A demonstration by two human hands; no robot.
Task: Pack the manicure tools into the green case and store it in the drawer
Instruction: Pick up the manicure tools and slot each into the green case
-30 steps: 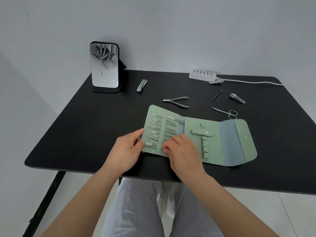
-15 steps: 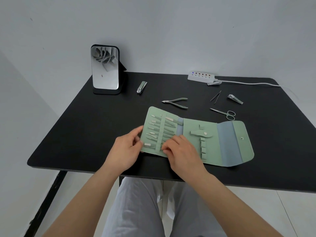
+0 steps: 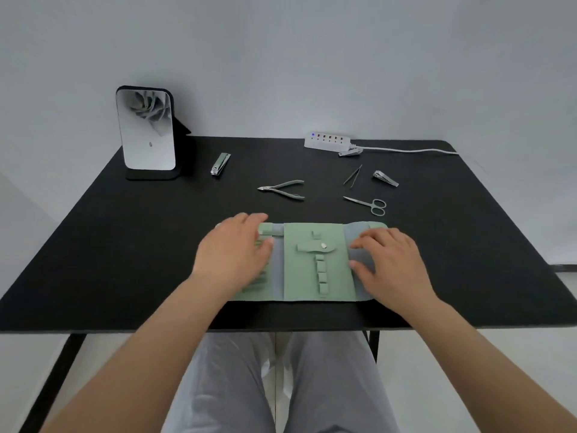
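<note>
A: What has changed on your black table (image 3: 125, 245)?

B: A second ago your green case (image 3: 315, 264) sat skewed with both hands crowded on its left panel. Now it lies squared to the near edge, opened flat, your left hand (image 3: 234, 254) spread on the left panel and your right hand (image 3: 390, 260) flat on the right flap, fingers straight, gripping nothing

A: So what does that mean for packing?

B: I judge the case is ready for loading. Its middle panel shows an empty snap strap and loops. Beyond it the cuticle nipper (image 3: 282, 189), scissors (image 3: 368, 205), tweezers (image 3: 352, 175) and three nail clippers (image 3: 220, 164) are unpacked
</note>
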